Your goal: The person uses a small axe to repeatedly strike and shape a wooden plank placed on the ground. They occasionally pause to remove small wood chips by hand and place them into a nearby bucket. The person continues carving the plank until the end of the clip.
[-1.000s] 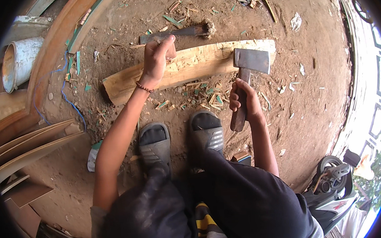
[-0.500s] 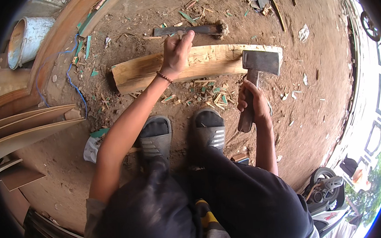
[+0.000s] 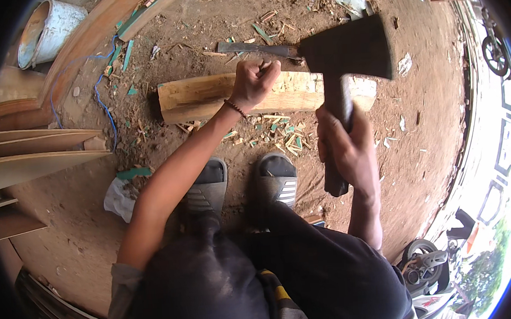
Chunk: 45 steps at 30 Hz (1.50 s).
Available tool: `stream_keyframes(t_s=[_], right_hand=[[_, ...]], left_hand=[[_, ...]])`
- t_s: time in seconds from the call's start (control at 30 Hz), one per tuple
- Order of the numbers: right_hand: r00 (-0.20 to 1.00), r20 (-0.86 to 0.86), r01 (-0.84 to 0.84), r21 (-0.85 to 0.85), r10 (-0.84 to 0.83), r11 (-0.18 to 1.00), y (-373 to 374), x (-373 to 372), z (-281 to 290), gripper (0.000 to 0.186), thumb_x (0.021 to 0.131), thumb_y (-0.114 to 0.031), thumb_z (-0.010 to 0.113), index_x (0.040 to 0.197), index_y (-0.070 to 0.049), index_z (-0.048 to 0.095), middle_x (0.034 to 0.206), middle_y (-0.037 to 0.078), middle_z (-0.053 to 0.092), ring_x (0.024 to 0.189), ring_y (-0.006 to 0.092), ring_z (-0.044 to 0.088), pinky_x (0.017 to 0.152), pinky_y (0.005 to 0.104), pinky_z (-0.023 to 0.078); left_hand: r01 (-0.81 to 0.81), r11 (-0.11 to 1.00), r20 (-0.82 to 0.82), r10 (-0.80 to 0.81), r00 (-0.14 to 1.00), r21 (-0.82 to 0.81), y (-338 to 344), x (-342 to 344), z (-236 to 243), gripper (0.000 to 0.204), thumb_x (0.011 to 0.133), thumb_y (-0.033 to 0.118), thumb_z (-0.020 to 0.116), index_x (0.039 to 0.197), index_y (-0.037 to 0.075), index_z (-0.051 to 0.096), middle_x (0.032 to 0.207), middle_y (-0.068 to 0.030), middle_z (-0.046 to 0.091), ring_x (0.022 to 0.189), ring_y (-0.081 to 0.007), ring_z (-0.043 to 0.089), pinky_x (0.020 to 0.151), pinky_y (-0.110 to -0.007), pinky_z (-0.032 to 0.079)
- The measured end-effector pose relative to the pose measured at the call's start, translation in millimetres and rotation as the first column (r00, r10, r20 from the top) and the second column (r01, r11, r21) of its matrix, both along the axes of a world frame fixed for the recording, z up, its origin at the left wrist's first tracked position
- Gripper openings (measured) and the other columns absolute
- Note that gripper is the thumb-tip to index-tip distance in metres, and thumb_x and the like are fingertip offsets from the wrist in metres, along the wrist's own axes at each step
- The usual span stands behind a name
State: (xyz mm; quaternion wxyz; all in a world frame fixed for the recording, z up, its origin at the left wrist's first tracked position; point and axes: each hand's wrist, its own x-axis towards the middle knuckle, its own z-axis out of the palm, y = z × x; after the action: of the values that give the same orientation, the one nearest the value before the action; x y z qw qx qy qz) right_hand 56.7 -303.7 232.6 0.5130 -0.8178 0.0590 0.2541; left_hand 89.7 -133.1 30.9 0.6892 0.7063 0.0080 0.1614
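A pale wooden block [image 3: 205, 98] lies crosswise on the dirt ground in front of my feet. My left hand [image 3: 253, 82] is closed on its upper edge near the middle and holds it down. My right hand [image 3: 344, 148] grips the dark handle of a hatchet [image 3: 343, 55], raised close to the camera. Its dark head hangs above the right end of the block. Wood chips [image 3: 277, 132] lie scattered between the block and my sandals [image 3: 242, 181].
A long dark blade [image 3: 254, 47] lies on the ground beyond the block. A grey bucket [image 3: 45, 29] stands far left beside a curved wooden beam [image 3: 93, 38]. Stacked boards [image 3: 33, 152] lie at left. A blue cord [image 3: 102, 87] trails there. A motorbike [image 3: 425, 260] stands lower right.
My right hand has lifted the hatchet from resting on the block up toward the camera. My left hand stays on the block.
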Motion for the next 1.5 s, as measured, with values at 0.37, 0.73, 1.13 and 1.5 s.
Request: stream_keyframes(t_s=[0.37,0.73,1.13,1.5], right_hand=[[0.951,-0.045,-0.306,-0.288,0.306,0.908,34.5,9.7,20.7,0.025,0.096,-0.018,0.063,0.097,0.005,0.052,0.069,0.018,0.061,0.061,0.0198,0.060,0.057,0.0369,0.047],[0.974,-0.094,-0.216,-0.112,0.206,0.970,35.2,-7.2,2.2,0.018,0.095,-0.016,0.061,0.094,0.001,0.056,0.065,0.003,0.058,0.055,0.0099,0.053,0.051,0.0278,0.045],[0.954,0.293,-0.146,0.257,0.067,0.955,42.6,-6.0,26.7,0.013,0.099,-0.012,0.054,0.089,-0.003,0.054,0.058,0.003,0.055,0.047,0.0098,0.053,0.042,0.0235,0.041],[0.975,-0.044,-0.215,0.042,0.217,0.976,22.8,-7.6,10.6,0.018,0.094,-0.016,0.061,0.088,0.000,0.056,0.061,0.004,0.058,0.052,0.0107,0.055,0.049,0.0283,0.043]], left_hand=[[-0.027,0.994,0.041,0.022,0.999,0.103,-7.6,-5.2,3.0,0.035,0.085,0.011,0.065,0.057,0.001,0.047,0.047,-0.0055,0.044,0.045,-0.0090,0.041,0.044,-0.034,0.033],[-0.031,0.997,-0.008,0.031,0.999,0.069,-7.6,-1.7,-3.6,0.033,0.081,0.010,0.065,0.057,0.000,0.045,0.047,-0.0071,0.042,0.046,-0.0099,0.039,0.044,-0.034,0.031],[0.006,1.000,0.041,-0.006,0.999,0.006,-9.9,-6.3,-11.9,0.034,0.082,0.006,0.064,0.056,0.005,0.042,0.048,-0.0033,0.040,0.047,-0.0072,0.037,0.045,-0.032,0.029],[0.054,0.974,0.093,-0.076,0.993,0.218,5.3,-17.2,-6.8,0.020,0.083,0.015,0.066,0.071,0.000,0.060,0.059,-0.0114,0.057,0.052,-0.0211,0.058,0.054,-0.038,0.046]])
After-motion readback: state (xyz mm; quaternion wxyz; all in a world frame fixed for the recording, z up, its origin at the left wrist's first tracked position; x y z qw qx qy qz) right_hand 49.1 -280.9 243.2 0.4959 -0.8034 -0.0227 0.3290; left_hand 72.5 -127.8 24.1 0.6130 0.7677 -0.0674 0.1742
